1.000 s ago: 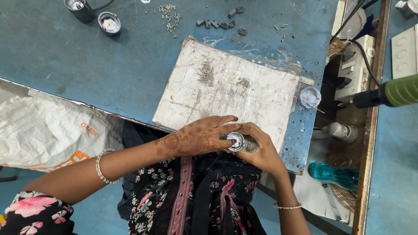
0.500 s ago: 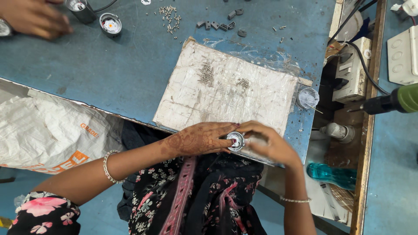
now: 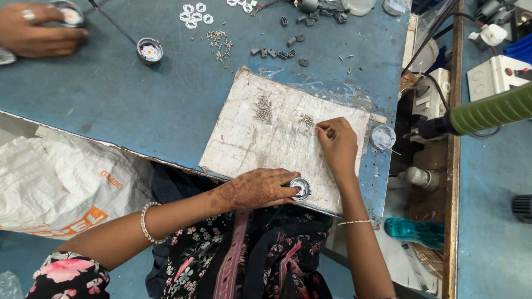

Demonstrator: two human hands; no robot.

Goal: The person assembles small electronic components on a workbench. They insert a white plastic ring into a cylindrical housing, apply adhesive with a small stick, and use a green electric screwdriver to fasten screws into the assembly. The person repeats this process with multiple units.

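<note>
**While one part is held, a screw is picked**

While the small round metal part is pinned at the near edge of the white board, it is held down by the left hand, w/ fingers curled close around its rim. The right hand is reached out to a little pile of screws on the board, fingers pinched narrow at the tips; whether a screw is already caught can't be told.

For the step to be done well, just one screw should be pinched, by its head, so the others aren't knocked about. The round part should be kept flat & steady on the board, not tipped, w/ its open face up. A second pile of screws is further left, on the same board. The board is laid on the blue table. Another person's hand is at the far left corner, well apart.
</note>
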